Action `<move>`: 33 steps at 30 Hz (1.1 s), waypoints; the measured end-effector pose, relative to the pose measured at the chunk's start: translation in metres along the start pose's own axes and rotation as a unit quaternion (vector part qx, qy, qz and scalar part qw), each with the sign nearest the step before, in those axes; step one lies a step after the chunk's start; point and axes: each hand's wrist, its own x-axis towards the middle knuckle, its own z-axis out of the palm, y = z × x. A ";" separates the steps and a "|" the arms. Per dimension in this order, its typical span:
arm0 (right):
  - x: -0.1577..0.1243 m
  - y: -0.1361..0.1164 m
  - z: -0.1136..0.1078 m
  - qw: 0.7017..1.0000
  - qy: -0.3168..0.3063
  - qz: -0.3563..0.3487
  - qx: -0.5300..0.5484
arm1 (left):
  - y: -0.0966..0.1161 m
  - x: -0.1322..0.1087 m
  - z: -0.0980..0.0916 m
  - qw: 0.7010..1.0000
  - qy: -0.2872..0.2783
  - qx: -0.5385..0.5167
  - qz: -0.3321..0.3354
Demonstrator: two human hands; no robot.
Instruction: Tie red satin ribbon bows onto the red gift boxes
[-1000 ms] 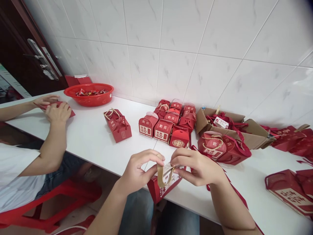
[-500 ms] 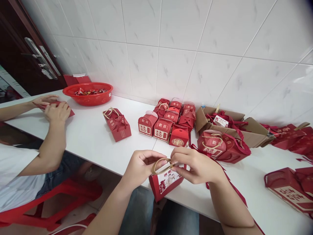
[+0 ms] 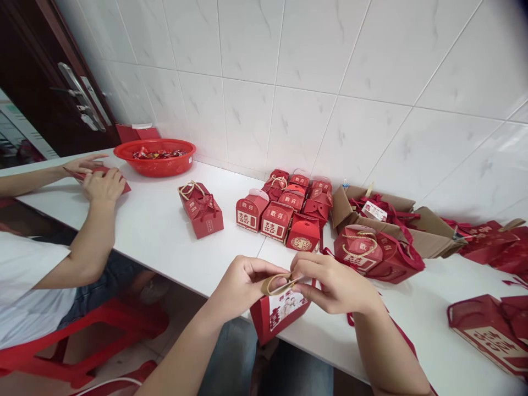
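Observation:
At the table's front edge stands a small red gift box point(image 3: 264, 324) with a white picture panel on its near side. Over its top is a tan strap point(image 3: 273, 281), bent into a loop. My left hand point(image 3: 239, 281) pinches the loop's left side between thumb and fingers. My right hand point(image 3: 336, 283) is closed on the strap's other end, thumb against fingers; its fingertips partly hide that end and the box top. A dark red ribbon point(image 3: 402, 335) passes behind my right forearm along the table.
Several small red boxes point(image 3: 274, 220) cluster by the wall, with another red box point(image 3: 202, 212) to their left. An open cardboard carton point(image 3: 429, 236) holds ribbons. A red basin point(image 3: 163, 168) contains wrapped sweets. At left, a co-worker's hands point(image 3: 103, 184) work on red card.
The view has shifted slightly. The strap's loop has turned and looks flatter between my hands. Both hands keep hold of it beside the box top.

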 end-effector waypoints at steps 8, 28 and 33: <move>0.000 0.003 -0.001 0.998 0.026 0.044 0.044 | 0.004 -0.004 0.001 1.000 0.003 0.000 0.015; -0.003 0.005 0.001 0.996 0.022 0.078 0.038 | -0.001 0.004 0.006 0.999 0.008 -0.040 0.013; -0.003 0.003 0.001 0.996 0.019 0.071 0.045 | 0.000 0.007 0.008 0.999 -0.001 -0.040 0.007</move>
